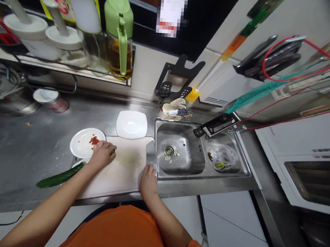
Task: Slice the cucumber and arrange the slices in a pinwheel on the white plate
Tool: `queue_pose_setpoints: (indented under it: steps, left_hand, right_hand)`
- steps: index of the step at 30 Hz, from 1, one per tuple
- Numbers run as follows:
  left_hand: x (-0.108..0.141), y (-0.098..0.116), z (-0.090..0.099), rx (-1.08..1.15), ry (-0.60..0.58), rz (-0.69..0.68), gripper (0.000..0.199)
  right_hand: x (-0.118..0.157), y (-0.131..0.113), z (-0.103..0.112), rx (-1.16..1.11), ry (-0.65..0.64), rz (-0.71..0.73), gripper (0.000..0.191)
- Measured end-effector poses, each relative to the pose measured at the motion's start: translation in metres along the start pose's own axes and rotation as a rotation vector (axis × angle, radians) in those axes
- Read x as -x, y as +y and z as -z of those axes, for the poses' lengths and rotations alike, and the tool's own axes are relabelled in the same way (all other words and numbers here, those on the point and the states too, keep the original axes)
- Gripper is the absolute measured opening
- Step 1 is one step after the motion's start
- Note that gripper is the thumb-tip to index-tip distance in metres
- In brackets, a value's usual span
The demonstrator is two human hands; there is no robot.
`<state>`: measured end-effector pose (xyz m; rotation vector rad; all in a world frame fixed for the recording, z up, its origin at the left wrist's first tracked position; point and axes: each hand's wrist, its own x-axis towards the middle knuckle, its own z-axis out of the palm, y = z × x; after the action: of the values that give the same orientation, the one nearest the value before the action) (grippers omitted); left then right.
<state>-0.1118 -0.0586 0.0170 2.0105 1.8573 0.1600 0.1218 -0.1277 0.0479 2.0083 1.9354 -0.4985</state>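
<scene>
A pale cutting board [122, 169] lies on the steel counter in front of me. My left hand [102, 155] rests at its far left corner, fingers curled over something small and green that is mostly hidden. My right hand [148, 178] sits at the board's right edge and grips the handle of a cleaver [151, 152], whose broad blade lies flat along the board beside the sink. A whole cucumber [59, 177] lies to the left of the board. A round white plate [81, 144] with red chopped pieces stands just behind my left hand.
A square white plate [131, 124] sits behind the board. The sink [179, 154] holds vegetable scraps by the drain, a plastic bag [221, 157] in its right basin, and a faucet [215, 125] above. Oil bottles and jars stand on a back shelf [73, 66]; an oven [311, 175] is at right.
</scene>
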Motion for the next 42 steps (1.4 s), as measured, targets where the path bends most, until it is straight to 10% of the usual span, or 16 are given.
queue_pose_setpoints:
  steps: [7, 15, 22, 32, 42]
  left_hand:
    - [-0.005, 0.01, 0.013, 0.053, 0.014, 0.079, 0.034]
    - [-0.076, 0.022, 0.023, 0.075, 0.041, 0.422, 0.045]
    - [-0.108, 0.025, 0.015, 0.112, -0.039, 0.528, 0.038]
    - [-0.097, 0.027, 0.016, 0.143, 0.01, 0.55, 0.03]
    - [-0.008, 0.049, 0.009, 0.282, 0.073, 0.495, 0.029]
  right_hand:
    - [-0.02, 0.014, 0.031, -0.059, -0.063, 0.028, 0.036]
    - [-0.151, 0.012, 0.083, -0.235, 0.034, 0.087, 0.027]
    - [-0.213, -0.013, 0.076, -0.284, -0.006, 0.067, 0.028]
    - [-0.21, -0.002, 0.075, -0.336, 0.0, 0.047, 0.028]
    - [-0.115, 0.022, 0.066, -0.315, 0.017, 0.069, 0.026]
